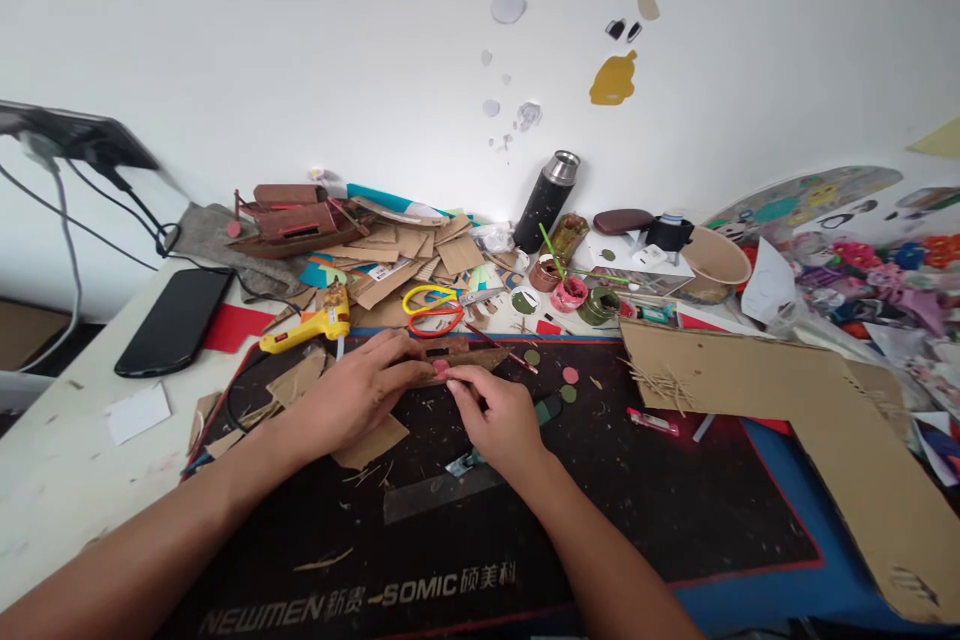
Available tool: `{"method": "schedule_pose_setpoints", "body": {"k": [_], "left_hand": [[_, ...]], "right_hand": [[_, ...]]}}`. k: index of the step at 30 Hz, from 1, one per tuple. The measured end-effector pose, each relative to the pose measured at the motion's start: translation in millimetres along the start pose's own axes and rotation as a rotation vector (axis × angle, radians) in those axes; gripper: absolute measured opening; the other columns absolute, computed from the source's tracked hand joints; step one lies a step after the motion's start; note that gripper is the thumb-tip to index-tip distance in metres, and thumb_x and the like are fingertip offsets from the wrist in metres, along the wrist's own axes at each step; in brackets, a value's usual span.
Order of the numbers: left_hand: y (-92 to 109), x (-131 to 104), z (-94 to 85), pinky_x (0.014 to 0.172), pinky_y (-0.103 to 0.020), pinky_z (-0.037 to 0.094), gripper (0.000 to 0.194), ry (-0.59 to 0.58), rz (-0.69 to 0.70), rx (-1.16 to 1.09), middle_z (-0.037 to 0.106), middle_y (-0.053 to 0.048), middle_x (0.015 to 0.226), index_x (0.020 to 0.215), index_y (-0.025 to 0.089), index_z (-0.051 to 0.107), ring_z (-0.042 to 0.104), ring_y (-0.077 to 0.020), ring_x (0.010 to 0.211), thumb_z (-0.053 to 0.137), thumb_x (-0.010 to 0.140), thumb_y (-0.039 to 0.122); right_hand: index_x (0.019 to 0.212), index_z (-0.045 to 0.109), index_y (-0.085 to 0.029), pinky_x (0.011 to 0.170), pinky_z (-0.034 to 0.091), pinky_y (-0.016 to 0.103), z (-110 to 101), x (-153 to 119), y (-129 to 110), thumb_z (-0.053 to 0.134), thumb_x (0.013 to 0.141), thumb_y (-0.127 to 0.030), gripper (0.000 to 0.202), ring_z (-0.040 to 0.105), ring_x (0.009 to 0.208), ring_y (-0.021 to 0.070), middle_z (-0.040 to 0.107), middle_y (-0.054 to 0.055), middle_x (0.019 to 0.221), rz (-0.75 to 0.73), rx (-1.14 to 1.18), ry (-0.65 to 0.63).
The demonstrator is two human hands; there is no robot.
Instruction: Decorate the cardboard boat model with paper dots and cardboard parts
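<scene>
- Clock centre = middle of the black mat, 12 at the wall. It's dark, scuffed and crumb-covered, probably there to spare the tabletop.
- Right hand, 12 o'clock: forefinger out to the pink disc, thumb bent away. Can't tell if it's gripping anything; looks like a steadying touch.
- Left hand, towards 11: thumb and fingers pinching the left end of the brown piece, which is at 12, long and pointed, seemingly painted card. Probably held so it won't slide.
- Cardboard sheet, about 2: stiff, L-shaped, handy for parking thin sticks.
- Glue gun, 10: chunky yellow plastic, within easy left reach.
- Scissors, just before 12: yellow and orange loops, metal blades.
- Paint jars, 1: stubby, smeary.
- Model boat, 11: reddish-brown, matte, seemingly tucked clear of the work.
</scene>
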State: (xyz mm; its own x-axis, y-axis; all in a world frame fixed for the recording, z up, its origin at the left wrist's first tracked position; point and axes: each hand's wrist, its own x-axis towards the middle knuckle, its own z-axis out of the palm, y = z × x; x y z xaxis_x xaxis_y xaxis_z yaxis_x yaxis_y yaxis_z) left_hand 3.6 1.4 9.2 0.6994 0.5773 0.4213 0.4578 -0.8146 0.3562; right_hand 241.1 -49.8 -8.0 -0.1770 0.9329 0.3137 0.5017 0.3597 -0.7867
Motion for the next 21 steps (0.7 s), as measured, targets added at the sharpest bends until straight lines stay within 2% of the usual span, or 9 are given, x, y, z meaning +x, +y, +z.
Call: {"method": "schedule_pose_setpoints", "body": {"k": [3,7,15,21], "left_hand": [[0.3,0.9,-0.6,0.09,-0.036,0.06,0.032,-0.006,0.001,0.02,0.072,-0.01,0.117,0.125,0.022,0.073,0.068,-0.0237,0.11,0.05,0.107,0.011],[0.4,0.9,0.0,0.095,-0.039,0.06,0.034,0.002,0.008,0.031,0.073,-0.011,0.121,0.131,0.022,0.07,0.069,-0.0239,0.111,0.049,0.108,0.011],[-1.9,-4.9,1.4,0.1,-0.042,0.06,0.046,-0.045,-0.023,0.037,0.071,-0.01,0.125,0.136,0.03,0.072,0.067,-0.0258,0.118,0.051,0.103,0.007],[-0.4,-3.0,0.2,0.1,-0.041,0.06,0.044,-0.025,-0.02,0.005,0.072,-0.01,0.123,0.135,0.028,0.072,0.067,-0.0255,0.119,0.05,0.104,0.008]], "right_hand": [[0.113,0.081,-0.023,0.071,0.058,0.024,-1.7,0.0,0.3,0.058,0.107,-0.03,0.025,0.077,0.072,0.0167,0.085,0.004,0.097,0.045,0.02,0.048],[0.112,0.082,-0.022,0.064,0.055,0.024,-3.5,0.2,0.8,0.059,0.106,-0.032,0.026,0.071,0.061,0.016,0.082,0.003,0.082,0.087,0.014,0.063],[0.11,0.082,-0.024,0.069,0.056,0.024,-3.2,-0.9,2.3,0.059,0.107,-0.029,0.024,0.076,0.072,0.0166,0.085,0.003,0.095,0.062,0.002,0.025],[0.11,0.082,-0.024,0.071,0.055,0.025,-3.1,0.0,2.1,0.058,0.107,-0.03,0.025,0.076,0.073,0.017,0.085,0.003,0.097,0.081,0.033,0.006]]}}
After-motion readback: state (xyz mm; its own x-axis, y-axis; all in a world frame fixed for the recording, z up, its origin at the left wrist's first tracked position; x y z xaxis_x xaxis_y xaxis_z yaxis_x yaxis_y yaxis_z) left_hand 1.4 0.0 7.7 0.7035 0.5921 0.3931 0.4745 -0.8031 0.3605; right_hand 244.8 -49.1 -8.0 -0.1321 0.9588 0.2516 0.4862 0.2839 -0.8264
